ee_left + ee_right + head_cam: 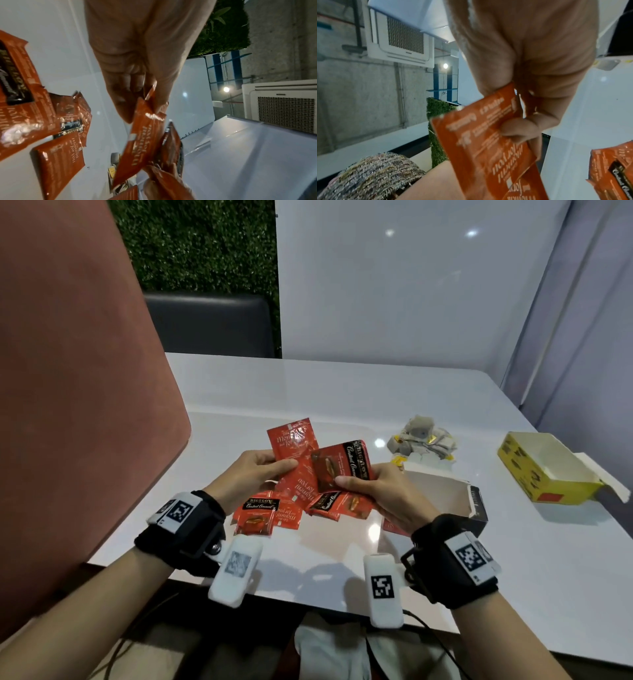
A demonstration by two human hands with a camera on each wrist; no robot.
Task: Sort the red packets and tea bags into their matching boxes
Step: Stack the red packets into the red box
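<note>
Above the white table (342, 392) both hands hold red packets. My left hand (255, 472) pinches two red packets (294, 453) between thumb and fingers; they show as red packets (144, 143) in the left wrist view. My right hand (373, 491) grips a dark-fronted red packet (342, 465), whose orange back (484, 140) shows in the right wrist view. Several more red packets (274, 513) lie on the table under the hands. A pile of tea bags (423, 441) sits further right. An open black-and-red box (474, 503) stands by my right wrist. An open yellow box (541, 470) is at the far right.
A reddish-brown panel (75, 392) stands close at the left. A dark chair back (209, 325) is behind the table, and white walls (411, 285) close the far and right sides. The table's near edge runs just under my wrists.
</note>
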